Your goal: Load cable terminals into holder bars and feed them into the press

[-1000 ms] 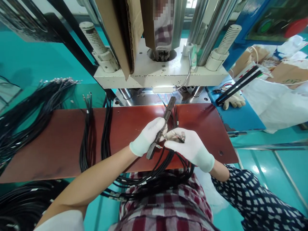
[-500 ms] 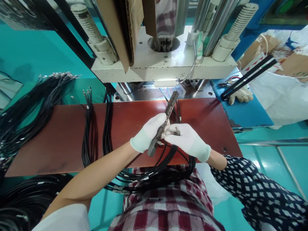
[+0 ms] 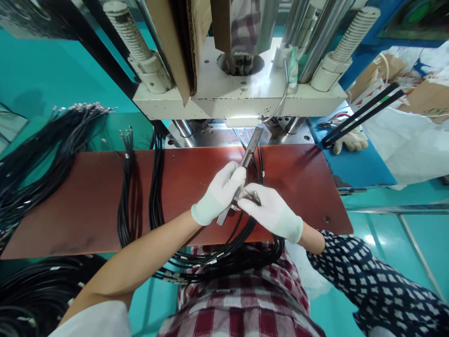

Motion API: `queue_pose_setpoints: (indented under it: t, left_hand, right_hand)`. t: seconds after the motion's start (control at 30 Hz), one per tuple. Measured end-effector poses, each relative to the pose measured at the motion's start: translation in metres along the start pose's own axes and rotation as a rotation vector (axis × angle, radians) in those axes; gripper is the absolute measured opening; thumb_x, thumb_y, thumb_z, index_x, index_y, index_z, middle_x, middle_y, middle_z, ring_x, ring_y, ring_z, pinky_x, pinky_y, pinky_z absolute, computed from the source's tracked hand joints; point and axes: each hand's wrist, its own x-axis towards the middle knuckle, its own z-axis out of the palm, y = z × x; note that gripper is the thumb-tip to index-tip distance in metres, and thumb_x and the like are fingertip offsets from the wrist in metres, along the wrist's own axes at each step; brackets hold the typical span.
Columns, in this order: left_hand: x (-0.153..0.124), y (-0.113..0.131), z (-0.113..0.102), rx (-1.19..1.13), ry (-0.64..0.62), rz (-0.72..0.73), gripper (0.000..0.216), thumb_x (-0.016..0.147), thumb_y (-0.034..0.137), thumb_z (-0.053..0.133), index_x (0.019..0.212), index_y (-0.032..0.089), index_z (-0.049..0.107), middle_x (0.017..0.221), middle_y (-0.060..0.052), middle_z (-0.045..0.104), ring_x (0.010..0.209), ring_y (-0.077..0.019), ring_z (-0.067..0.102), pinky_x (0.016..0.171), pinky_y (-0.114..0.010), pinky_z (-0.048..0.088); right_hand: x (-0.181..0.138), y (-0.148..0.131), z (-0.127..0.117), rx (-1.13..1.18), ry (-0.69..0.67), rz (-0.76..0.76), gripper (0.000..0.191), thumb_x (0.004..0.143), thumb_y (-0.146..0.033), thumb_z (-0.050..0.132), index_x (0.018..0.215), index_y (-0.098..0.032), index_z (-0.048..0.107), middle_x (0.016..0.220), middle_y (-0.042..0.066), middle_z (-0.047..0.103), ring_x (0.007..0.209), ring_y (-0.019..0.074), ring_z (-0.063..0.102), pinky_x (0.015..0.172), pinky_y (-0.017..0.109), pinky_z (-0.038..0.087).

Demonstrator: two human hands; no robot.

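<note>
My gloved left hand is closed around the middle of a long grey metal bar, which slants from upper right to lower left above the red-brown board. Close beside it, my gloved right hand pinches several small metal cable ends with its thumb and fingers. Metal fittings also show at the bar's near side, partly hidden by the gloves. Black cables run from beneath the right hand over the board's front edge and loop across my lap.
A white press stands behind the board. Bundles of black cable hang over the board, with a large cable pile at far left. On a blue surface at right are a glove and two black bars.
The metal bar has turned about its length, now showing a smoother, lighter face. My left thumb has shifted on top of it; the right hand has moved slightly left and down.
</note>
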Motion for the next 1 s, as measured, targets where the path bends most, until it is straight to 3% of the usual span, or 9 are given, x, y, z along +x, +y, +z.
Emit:
queue_pose_setpoints:
  t: [0.1,0.17,0.3,0.43,0.57,0.8,1.0]
  left_hand:
    - [0.001,0.003,-0.006,-0.191,-0.1,-0.031,0.038,0.1,0.05,0.039,0.078,0.019,0.043,0.066,0.003,0.043,0.057,-0.0091,0.04,0.055,-0.025,0.035]
    - [0.002,0.005,-0.007,-0.249,-0.147,-0.023,0.039,0.099,0.05,0.04,0.076,0.018,0.043,0.066,0.003,0.043,0.057,-0.0087,0.04,0.055,-0.024,0.035]
    - [0.003,0.005,-0.008,-0.273,-0.191,-0.05,0.043,0.098,0.053,0.041,0.073,0.018,0.044,0.066,0.003,0.045,0.056,-0.0085,0.04,0.054,-0.023,0.036]
    - [0.001,0.004,-0.008,-0.236,-0.211,-0.052,0.044,0.098,0.053,0.04,0.073,0.017,0.046,0.065,0.002,0.046,0.056,-0.0084,0.04,0.053,-0.022,0.035]
    - [-0.001,0.001,-0.007,-0.171,-0.166,-0.025,0.042,0.098,0.051,0.042,0.076,0.017,0.048,0.069,0.003,0.046,0.06,-0.0087,0.041,0.058,-0.023,0.037]
    - [-0.001,0.001,-0.005,-0.115,-0.134,-0.044,0.041,0.099,0.051,0.04,0.076,0.018,0.044,0.07,0.003,0.042,0.062,-0.0093,0.038,0.059,-0.024,0.035]
    - [-0.003,-0.001,0.001,0.206,0.035,0.035,0.035,0.099,0.045,0.042,0.075,0.02,0.038,0.07,0.003,0.039,0.064,-0.012,0.037,0.064,-0.028,0.033]
  right_hand:
    - [-0.007,0.006,-0.003,0.184,0.045,-0.102,0.019,0.098,-0.035,0.045,0.089,-0.019,0.05,0.075,-0.003,0.053,0.067,0.0109,0.046,0.067,0.026,0.041]
    - [-0.009,0.007,-0.005,0.184,0.035,-0.085,0.019,0.098,-0.034,0.046,0.087,-0.019,0.053,0.075,-0.003,0.055,0.066,0.0107,0.046,0.066,0.026,0.041]
    - [-0.01,0.0,-0.008,-0.046,0.107,-0.055,0.012,0.089,-0.031,0.061,0.09,-0.02,0.067,0.091,0.002,0.069,0.078,0.0147,0.06,0.074,0.028,0.046]
    - [-0.007,-0.008,-0.01,-0.259,0.133,-0.115,0.022,0.092,-0.032,0.056,0.078,-0.02,0.069,0.085,0.003,0.07,0.076,0.0155,0.06,0.075,0.029,0.044]
    - [-0.003,-0.014,-0.011,-0.132,0.016,0.0,0.034,0.095,-0.033,0.047,0.066,-0.018,0.057,0.066,0.0,0.06,0.062,0.0122,0.051,0.063,0.027,0.037]
    - [0.003,-0.019,-0.007,0.002,-0.048,0.113,0.034,0.092,-0.033,0.048,0.061,-0.018,0.049,0.057,-0.003,0.048,0.057,0.0107,0.041,0.057,0.027,0.03]
    - [0.007,-0.013,0.003,-0.105,0.055,0.119,0.031,0.091,-0.027,0.05,0.062,-0.019,0.042,0.058,-0.003,0.047,0.058,0.0105,0.041,0.058,0.027,0.029]
